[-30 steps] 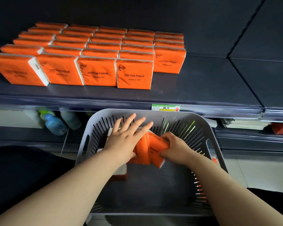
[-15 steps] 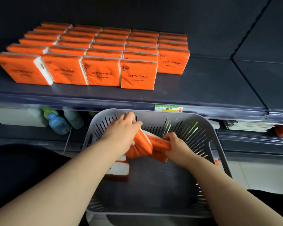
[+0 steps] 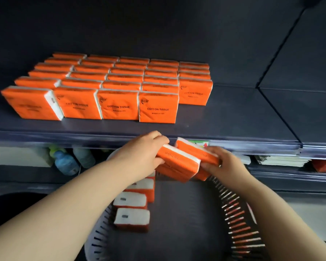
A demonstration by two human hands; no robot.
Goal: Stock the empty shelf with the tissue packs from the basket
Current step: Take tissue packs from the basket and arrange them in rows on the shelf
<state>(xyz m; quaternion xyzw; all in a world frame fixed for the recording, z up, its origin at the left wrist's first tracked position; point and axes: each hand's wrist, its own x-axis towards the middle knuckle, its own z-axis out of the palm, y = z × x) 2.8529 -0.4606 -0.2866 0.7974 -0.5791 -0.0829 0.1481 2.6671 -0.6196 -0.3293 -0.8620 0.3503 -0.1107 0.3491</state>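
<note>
My left hand [image 3: 143,153] grips an orange tissue pack [image 3: 177,166] above the grey slotted basket [image 3: 100,234]. My right hand [image 3: 222,164] holds a second orange pack [image 3: 194,149] just behind and right of the first. Both packs are tilted and hover near the front lip of the dark shelf [image 3: 224,117]. Several rows of orange "COTTON TISSUE" packs [image 3: 119,104] stand upright on the shelf's left half. Three packs [image 3: 132,217] remain on end along the basket's left side, white ends up.
The shelf's right half is bare, with a seam [image 3: 279,113] to the neighbouring shelf board. A green price tag [image 3: 199,143] sits on the shelf edge behind the held packs. Bottles [image 3: 66,162] and stacked paper goods [image 3: 282,161] lie on the lower shelf.
Both hands closed on packs in the basket and lifted them up toward the shelf edge. The view has tilted upward.
</note>
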